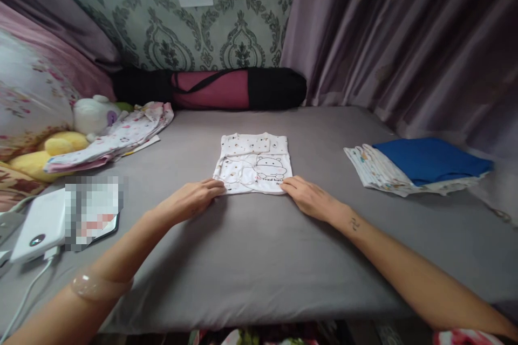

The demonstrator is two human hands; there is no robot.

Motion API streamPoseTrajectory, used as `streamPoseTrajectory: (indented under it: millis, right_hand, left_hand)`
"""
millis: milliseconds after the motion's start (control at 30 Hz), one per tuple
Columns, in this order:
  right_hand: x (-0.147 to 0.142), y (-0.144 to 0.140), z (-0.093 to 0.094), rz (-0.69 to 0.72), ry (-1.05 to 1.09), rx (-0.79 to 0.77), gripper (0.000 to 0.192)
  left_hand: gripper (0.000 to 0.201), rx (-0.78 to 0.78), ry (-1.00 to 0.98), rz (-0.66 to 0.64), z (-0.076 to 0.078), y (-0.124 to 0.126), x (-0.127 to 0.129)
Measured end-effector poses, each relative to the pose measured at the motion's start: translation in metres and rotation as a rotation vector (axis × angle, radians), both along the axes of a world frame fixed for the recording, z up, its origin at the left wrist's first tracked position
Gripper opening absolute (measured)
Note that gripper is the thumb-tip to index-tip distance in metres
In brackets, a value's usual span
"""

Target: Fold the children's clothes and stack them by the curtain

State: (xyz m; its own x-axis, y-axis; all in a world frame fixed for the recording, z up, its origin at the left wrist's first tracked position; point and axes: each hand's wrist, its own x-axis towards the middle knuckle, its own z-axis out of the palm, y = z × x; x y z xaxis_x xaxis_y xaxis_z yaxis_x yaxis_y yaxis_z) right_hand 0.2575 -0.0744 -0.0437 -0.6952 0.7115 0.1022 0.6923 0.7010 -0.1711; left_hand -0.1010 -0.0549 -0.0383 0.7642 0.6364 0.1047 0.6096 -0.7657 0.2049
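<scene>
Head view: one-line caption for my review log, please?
Both hands, left hand and right hand, rest on the near corners of a folded white garment on a grey bed.

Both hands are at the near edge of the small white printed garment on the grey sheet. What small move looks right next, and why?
Probably lift the near edge and fold it away, toward the collar. The left hand and right hand already touch the two near corners of the white garment, which lies flat with its sides folded in, while folded clothes sit stacked to the right.

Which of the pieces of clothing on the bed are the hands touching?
The small white garment with the cartoon animal print, at the centre; left hand and right hand touch its near corners. The stack and pink-patterned garment lie untouched.
</scene>
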Motion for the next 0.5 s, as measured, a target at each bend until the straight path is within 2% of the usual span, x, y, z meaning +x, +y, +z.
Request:
streamPoseTrajectory:
  millis: [100,267,367,500]
  right_hand:
    - [0.000,0.008,-0.011,-0.022,0.159,0.009,0.043]
    - [-0.004,0.014,-0.020,-0.122,0.391,0.016,0.046]
    - [-0.005,0.014,-0.020,-0.110,0.392,0.021,0.052]
    - [-0.007,0.012,-0.016,-0.129,0.250,0.064,0.050]
  left_hand:
    - [0.033,-0.004,0.011,-0.028,-0.002,0.003,0.004]
    - [0.023,-0.038,-0.187,0.211,-0.013,0.010,0.007]
    - [0.023,-0.083,-0.236,0.298,-0.017,0.014,0.006]
    - [0.031,0.008,-0.225,0.202,-0.020,0.018,0.007]
